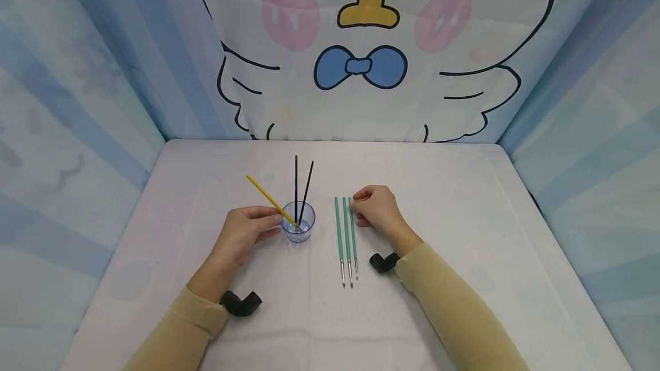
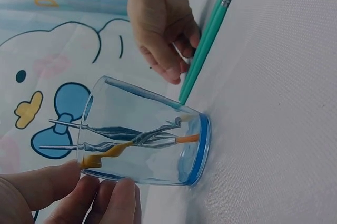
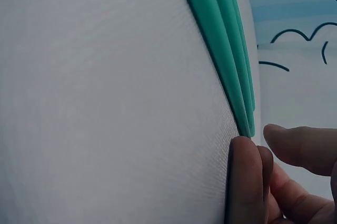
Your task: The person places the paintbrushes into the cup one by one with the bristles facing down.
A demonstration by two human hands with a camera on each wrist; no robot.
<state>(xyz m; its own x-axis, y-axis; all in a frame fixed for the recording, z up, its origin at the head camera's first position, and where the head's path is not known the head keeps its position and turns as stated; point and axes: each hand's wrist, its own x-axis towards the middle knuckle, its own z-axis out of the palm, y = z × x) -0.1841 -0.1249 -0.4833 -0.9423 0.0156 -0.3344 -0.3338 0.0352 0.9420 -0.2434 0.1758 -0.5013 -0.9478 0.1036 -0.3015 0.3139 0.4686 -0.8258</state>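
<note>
The left hand (image 1: 244, 231) touches a transparent blue-tinted cup (image 1: 299, 237), grip unclear; the right hand (image 1: 378, 210), thumb and fingers parted, meets slim green paintbrushes (image 1: 348, 239), likely light, stiff, best pinched mid-handle.

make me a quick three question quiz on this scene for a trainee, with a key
1. Count: how many green brushes lie side by side on the table?

2. True or false: two dark handles and one yellow handle stick up out of the clear cup.

3. Which is nearest the fingers of the left hand?
A) a green brush
B) the clear cup
C) the tip of a dark handle

Key: 1. Three. 2. True. 3. B.
</note>
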